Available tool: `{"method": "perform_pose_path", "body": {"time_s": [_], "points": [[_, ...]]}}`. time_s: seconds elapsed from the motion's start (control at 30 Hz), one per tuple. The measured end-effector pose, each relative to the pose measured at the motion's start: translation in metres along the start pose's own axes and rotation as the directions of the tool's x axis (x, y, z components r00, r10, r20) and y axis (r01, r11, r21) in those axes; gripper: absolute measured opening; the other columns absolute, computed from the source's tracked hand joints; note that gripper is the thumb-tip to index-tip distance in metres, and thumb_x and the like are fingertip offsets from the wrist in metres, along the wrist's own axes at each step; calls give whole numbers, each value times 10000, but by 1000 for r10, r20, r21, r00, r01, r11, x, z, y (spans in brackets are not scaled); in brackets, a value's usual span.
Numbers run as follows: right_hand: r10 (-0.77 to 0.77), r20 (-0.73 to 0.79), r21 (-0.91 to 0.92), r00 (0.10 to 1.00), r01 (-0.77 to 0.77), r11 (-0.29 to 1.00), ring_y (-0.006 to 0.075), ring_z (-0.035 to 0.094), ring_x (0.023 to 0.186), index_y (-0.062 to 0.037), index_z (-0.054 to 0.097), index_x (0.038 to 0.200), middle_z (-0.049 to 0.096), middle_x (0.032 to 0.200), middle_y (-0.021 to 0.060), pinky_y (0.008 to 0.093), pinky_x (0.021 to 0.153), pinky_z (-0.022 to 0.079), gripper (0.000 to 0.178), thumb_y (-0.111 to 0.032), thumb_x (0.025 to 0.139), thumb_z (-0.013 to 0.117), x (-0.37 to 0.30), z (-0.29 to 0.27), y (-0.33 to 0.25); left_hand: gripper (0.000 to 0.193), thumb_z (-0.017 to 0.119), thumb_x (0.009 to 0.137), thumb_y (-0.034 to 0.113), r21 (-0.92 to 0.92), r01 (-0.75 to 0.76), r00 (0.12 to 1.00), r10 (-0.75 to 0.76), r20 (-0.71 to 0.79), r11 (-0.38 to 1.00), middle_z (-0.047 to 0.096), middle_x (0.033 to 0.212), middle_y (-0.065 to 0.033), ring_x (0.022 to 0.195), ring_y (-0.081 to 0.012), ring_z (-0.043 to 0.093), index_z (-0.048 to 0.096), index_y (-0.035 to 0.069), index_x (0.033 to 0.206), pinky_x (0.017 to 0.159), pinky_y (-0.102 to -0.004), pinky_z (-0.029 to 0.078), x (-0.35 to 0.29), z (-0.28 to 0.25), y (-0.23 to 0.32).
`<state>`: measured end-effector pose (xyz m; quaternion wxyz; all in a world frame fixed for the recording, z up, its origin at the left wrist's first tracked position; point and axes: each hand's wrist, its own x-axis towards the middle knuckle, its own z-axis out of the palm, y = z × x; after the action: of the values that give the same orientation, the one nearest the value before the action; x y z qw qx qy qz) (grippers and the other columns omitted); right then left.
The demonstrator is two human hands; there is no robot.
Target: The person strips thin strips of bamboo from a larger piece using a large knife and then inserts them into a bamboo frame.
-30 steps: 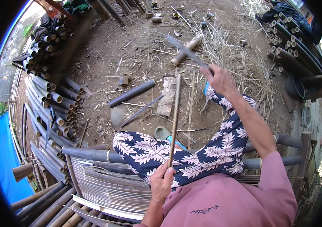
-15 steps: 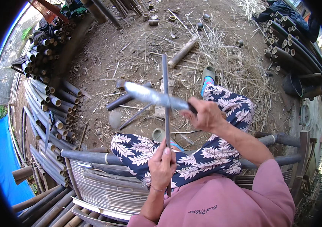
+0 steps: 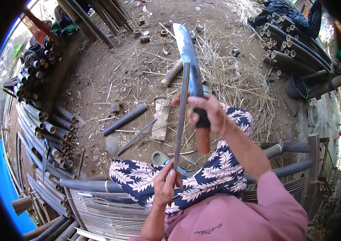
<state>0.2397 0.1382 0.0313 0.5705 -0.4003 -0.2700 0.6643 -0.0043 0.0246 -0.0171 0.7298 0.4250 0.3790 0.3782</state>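
Observation:
My left hand point(image 3: 165, 185) is closed around the lower end of a long, narrow bamboo strip point(image 3: 181, 114), which rises steeply in front of my legs. My right hand point(image 3: 211, 114) grips a machete by its dark handle with a reddish-brown butt point(image 3: 203, 140). The broad, shiny machete blade point(image 3: 191, 60) points away from me, just right of the strip's upper end and partly overlapped by it. A fingertip of the right hand shows at the strip's left side; whether it touches the strip I cannot tell.
A flat block point(image 3: 161, 120), a dark bamboo piece point(image 3: 125, 119) and a round stone point(image 3: 112, 145) lie on the dirt floor. Stacked bamboo poles point(image 3: 42, 120) stand at left, more poles point(image 3: 295, 42) at far right. Shavings point(image 3: 226, 72) litter the ground. A bamboo bench rail point(image 3: 92, 185) runs beneath my legs.
The machete has swung from lying across the strip, pointing left, to nearly upright beside it. My right hand has turned with it, and the strip now leans slightly right.

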Motion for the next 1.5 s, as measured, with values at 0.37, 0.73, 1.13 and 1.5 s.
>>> {"method": "perform_pose_path", "body": {"time_s": [0.37, 0.73, 1.13, 1.5], "points": [[5, 38, -216, 999, 4, 976, 59, 600, 599, -17, 682, 1041, 635, 705, 5, 215, 515, 456, 278, -223, 865, 748, 22, 15, 37, 611, 709, 837, 87, 559, -588, 769, 617, 164, 584, 634, 1139, -178, 1007, -270, 656, 464, 27, 1393, 815, -354, 553, 160, 17, 115], [88, -161, -471, 983, -155, 869, 89, 574, 597, 33, 581, 1156, 580, 669, 32, 239, 542, 479, 255, -134, 966, 545, 48, -11, 50, 217, 690, 857, -4, 553, -364, 848, 513, -136, 749, 623, 1062, -69, 910, -123, 649, 662, -3, 1072, 765, -258, 572, 210, -59, 58], [207, -153, -687, 966, -254, 681, 73, 558, 598, 9, 558, 1119, 565, 739, 3, 230, 529, 468, 224, -158, 1017, 449, 42, -16, 79, 350, 684, 840, -59, 482, -334, 860, 471, -196, 810, 612, 1094, -75, 1029, -143, 624, 550, 23, 1152, 863, -268, 542, 231, -88, -31], [0, 27, -860, 1000, 23, 510, 253, 574, 535, 27, 615, 1065, 543, 623, 152, 372, 516, 428, 194, -114, 968, 523, 55, 4, 89, 364, 697, 787, -89, 573, -337, 879, 467, -91, 747, 557, 1024, -62, 986, -161, 621, 536, 28, 1092, 857, -315, 554, 219, -83, -37]]}}
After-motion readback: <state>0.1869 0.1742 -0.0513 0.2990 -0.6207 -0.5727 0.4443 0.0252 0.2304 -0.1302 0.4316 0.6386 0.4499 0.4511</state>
